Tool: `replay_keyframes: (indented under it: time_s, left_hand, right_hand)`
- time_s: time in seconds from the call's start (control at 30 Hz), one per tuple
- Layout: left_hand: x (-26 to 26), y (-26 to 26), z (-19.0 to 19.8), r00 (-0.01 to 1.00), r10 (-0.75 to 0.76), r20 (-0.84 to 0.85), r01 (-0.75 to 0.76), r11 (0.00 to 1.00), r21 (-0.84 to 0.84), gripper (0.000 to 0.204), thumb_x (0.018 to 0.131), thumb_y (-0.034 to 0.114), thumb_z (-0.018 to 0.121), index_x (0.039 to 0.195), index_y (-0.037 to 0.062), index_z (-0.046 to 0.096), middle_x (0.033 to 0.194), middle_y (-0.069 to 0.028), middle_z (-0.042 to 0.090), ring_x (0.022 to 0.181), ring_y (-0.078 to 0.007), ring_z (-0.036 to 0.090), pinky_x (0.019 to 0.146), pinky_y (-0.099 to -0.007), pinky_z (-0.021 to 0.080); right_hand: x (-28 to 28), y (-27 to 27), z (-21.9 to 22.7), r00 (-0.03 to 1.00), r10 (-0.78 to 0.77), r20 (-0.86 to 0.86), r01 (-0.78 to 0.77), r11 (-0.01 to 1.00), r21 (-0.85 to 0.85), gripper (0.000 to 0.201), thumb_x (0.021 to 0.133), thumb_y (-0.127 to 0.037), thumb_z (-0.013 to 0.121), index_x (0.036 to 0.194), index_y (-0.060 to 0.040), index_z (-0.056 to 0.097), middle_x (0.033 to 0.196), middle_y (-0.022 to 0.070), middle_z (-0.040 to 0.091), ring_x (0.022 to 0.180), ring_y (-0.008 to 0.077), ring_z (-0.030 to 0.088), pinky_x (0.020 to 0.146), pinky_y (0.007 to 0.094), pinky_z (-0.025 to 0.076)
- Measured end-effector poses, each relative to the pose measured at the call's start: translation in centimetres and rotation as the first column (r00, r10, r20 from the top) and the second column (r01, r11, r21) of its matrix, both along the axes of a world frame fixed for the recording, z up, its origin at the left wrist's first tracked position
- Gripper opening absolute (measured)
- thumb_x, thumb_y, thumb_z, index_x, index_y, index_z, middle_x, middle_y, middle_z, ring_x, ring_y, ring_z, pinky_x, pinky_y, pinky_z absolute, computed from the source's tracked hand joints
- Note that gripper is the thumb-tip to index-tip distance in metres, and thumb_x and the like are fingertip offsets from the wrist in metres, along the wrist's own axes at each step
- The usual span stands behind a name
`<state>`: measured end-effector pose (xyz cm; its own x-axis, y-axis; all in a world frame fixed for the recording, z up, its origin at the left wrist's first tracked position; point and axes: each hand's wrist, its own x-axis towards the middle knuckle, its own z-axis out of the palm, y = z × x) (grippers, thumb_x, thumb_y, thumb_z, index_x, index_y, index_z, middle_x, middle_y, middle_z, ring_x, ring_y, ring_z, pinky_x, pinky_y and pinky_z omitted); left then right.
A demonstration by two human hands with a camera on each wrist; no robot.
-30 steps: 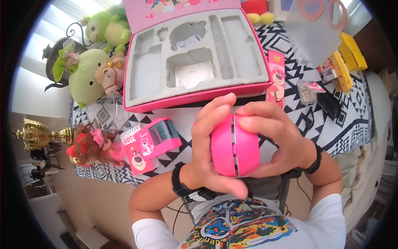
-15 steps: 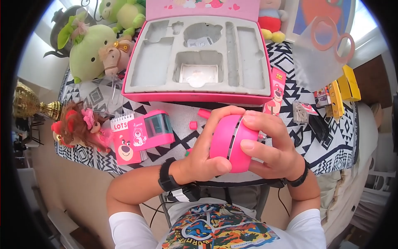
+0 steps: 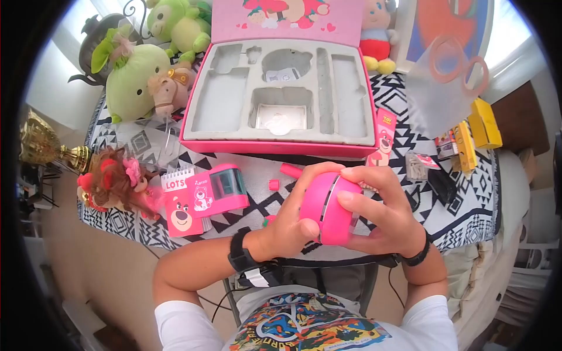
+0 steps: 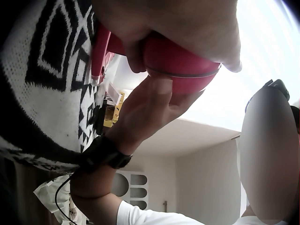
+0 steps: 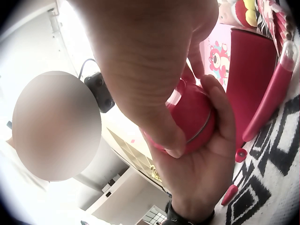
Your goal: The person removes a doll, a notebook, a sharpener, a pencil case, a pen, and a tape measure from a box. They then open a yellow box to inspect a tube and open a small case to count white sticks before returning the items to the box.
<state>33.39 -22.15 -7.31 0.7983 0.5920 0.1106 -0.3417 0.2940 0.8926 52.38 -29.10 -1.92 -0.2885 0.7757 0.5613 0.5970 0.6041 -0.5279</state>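
Note:
Both hands hold a pink round object close over the near part of the table. It is made of two domed halves with a narrow gap and silvery strip between them; its exact kind I cannot tell. My left hand cups the left half, thumb at the lower edge. On the other half curl the fingers of my right hand. From the left wrist view, the round object shows its seam between the two hands. A clear part sticks out from the round object in the right wrist view.
A pink gift box with a grey moulded insert stands open behind the hands. Left lie a Lotso notebook, a pink case with teal window and a doll. Small pink pieces lie nearby. Right are yellow boxes.
The hands have shifted slightly left with the round object, and its seam has tilted from upright to slanting. The right fingers have moved on it. The head view has shifted too.

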Motion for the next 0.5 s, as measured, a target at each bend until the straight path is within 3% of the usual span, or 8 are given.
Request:
replay_keyframes:
  time_s: [0.1,0.17,0.33,0.4,0.43,0.47,0.5]
  left_hand:
    - [0.2,0.2,0.5,0.999,-0.014,0.029,0.015,0.998,-0.054,0.121,0.071,0.089,0.063,0.151,0.0057,0.027,0.14,-0.0191,0.049,0.13,-0.0296,0.055,0.103,-0.0429,0.053]
    - [0.0,0.4,0.6,0.991,-0.103,0.09,0.103,0.995,0.006,0.117,0.079,0.087,0.057,0.154,0.0033,0.025,0.147,-0.0167,0.042,0.132,-0.0241,0.05,0.106,-0.0384,0.047]
    - [0.2,0.7,0.5,0.962,-0.178,0.209,0.156,0.981,0.115,0.121,0.085,0.084,0.053,0.161,0.0,0.012,0.159,-0.0177,0.031,0.146,-0.0273,0.037,0.117,-0.0415,0.035]
    - [0.5,0.6,0.5,0.964,-0.053,0.262,0.012,0.988,0.155,0.115,0.091,0.081,0.047,0.162,-0.0011,0.008,0.159,-0.0178,0.03,0.147,-0.0278,0.035,0.119,-0.0417,0.032]
    - [0.6,0.5,1.2,0.943,0.023,0.333,-0.064,0.992,0.113,0.092,0.099,0.066,0.048,0.157,-0.0018,0.025,0.154,-0.0191,0.038,0.142,-0.03,0.041,0.118,-0.0429,0.032]
    - [0.3,0.8,1.3,0.939,0.025,0.343,-0.067,0.991,0.112,0.092,0.099,0.066,0.048,0.157,-0.0018,0.025,0.154,-0.0191,0.038,0.142,-0.03,0.041,0.118,-0.0429,0.032]
    - [0.0,1.5,1.5,0.967,0.119,0.225,-0.186,0.933,0.307,0.077,0.101,0.056,0.051,0.149,-0.0022,0.036,0.148,-0.0205,0.042,0.138,-0.0322,0.044,0.117,-0.0437,0.032]
  right_hand:
    - [0.1,0.1,1.0,0.999,0.006,0.044,-0.006,1.0,-0.014,0.077,0.06,-0.01,0.092,0.132,-0.0142,0.065,0.134,0.0159,0.054,0.112,0.0346,0.061,0.091,0.0436,0.053]
    - [-0.3,0.0,1.8,0.995,-0.004,0.096,0.004,1.0,0.002,0.084,0.059,-0.011,0.093,0.136,-0.0145,0.06,0.134,0.0168,0.054,0.114,0.0365,0.06,0.092,0.0444,0.053]
    - [0.1,0.3,6.5,0.977,0.052,0.208,-0.039,0.997,-0.065,0.086,0.059,-0.014,0.093,0.137,-0.0126,0.056,0.132,0.0173,0.055,0.113,0.0358,0.061,0.091,0.0432,0.053]
    - [0.6,1.6,9.2,0.979,0.076,0.188,-0.044,0.985,-0.168,0.086,0.06,-0.015,0.092,0.138,-0.0096,0.055,0.131,0.0177,0.056,0.115,0.0349,0.06,0.095,0.0416,0.052]
    - [1.4,2.8,10.2,0.972,0.095,0.217,-0.069,0.99,-0.127,0.088,0.061,-0.016,0.092,0.139,-0.007,0.053,0.131,0.0164,0.056,0.118,0.0329,0.059,0.101,0.0401,0.048]
    - [1.9,4.1,11.1,0.968,0.089,0.234,-0.061,0.99,-0.124,0.089,0.061,-0.016,0.092,0.14,-0.0058,0.051,0.132,0.0142,0.056,0.122,0.0303,0.057,0.105,0.0393,0.045]
    - [2.0,5.6,12.2,0.958,0.055,0.281,-0.025,0.994,-0.109,0.089,0.063,-0.016,0.09,0.141,-0.0055,0.05,0.133,0.0119,0.056,0.123,0.0264,0.058,0.106,0.0374,0.045]
